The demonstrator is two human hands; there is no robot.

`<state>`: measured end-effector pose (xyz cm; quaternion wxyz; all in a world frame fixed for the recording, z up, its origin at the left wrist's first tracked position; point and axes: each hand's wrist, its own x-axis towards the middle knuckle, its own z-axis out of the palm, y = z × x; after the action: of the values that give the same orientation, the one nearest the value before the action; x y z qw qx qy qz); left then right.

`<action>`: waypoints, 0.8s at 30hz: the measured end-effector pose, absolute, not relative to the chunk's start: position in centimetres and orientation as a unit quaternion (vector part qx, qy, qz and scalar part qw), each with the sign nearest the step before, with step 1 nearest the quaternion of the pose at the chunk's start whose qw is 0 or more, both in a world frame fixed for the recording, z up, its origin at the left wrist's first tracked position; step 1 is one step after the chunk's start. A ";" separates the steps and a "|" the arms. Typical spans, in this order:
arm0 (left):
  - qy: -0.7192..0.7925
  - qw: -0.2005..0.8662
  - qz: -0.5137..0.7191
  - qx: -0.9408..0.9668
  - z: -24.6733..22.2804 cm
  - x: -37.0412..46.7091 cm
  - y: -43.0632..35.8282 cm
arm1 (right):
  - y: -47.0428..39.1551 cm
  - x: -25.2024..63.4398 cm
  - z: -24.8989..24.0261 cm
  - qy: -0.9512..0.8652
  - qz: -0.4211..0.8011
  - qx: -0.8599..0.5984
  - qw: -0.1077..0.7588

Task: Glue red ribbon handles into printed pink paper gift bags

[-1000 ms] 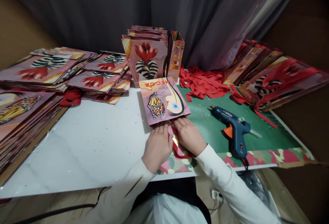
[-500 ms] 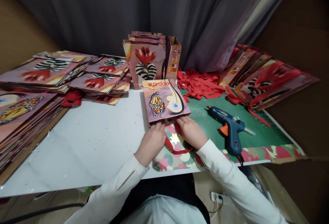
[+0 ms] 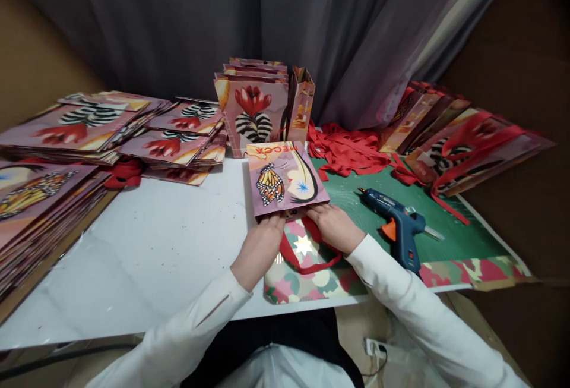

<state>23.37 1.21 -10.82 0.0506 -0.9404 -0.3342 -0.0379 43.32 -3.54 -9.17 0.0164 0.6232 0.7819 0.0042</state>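
Note:
A purple paper bag (image 3: 285, 177) with a butterfly print and orange-red lettering lies in front of me, its open end towards me. My left hand (image 3: 262, 244) has its fingertips inside the left side of that opening. The fingertips of my right hand (image 3: 335, 226) are at the right side of the opening, partly hidden by the bag. A red ribbon (image 3: 307, 268) loops out below the opening, between my hands, over a camouflage-patterned sheet with stars (image 3: 296, 286).
A blue glue gun (image 3: 398, 221) lies on the green mat (image 3: 463, 233) at right. Red ribbons (image 3: 350, 147) are heaped behind it. Upright bags (image 3: 253, 109) stand at the back, more bags (image 3: 463, 144) lean at right, and flat stacks (image 3: 80, 123) lie at left.
My right hand and forearm have shifted slightly to the right. The ribbon loop hangs a little wider and nearer to me. Both hands remain at the bag's opening.

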 end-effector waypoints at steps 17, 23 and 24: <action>-0.230 0.196 -0.230 -0.925 -9.5 22.1 4.0 | -3.4 42.0 -10.5 0.750 0.268 0.586 -0.147; -0.195 0.223 -0.294 -0.909 -9.2 21.4 4.8 | -3.1 42.2 -11.4 0.740 0.306 0.561 -0.209; -0.188 0.225 -0.298 -0.908 -9.2 21.3 5.0 | -3.0 42.2 -11.4 0.738 0.310 0.559 -0.214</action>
<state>21.32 4.96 -9.17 0.2254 -0.9083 -0.1883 -0.2977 42.18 -3.04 -11.36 -0.2144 0.5594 0.7383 0.3100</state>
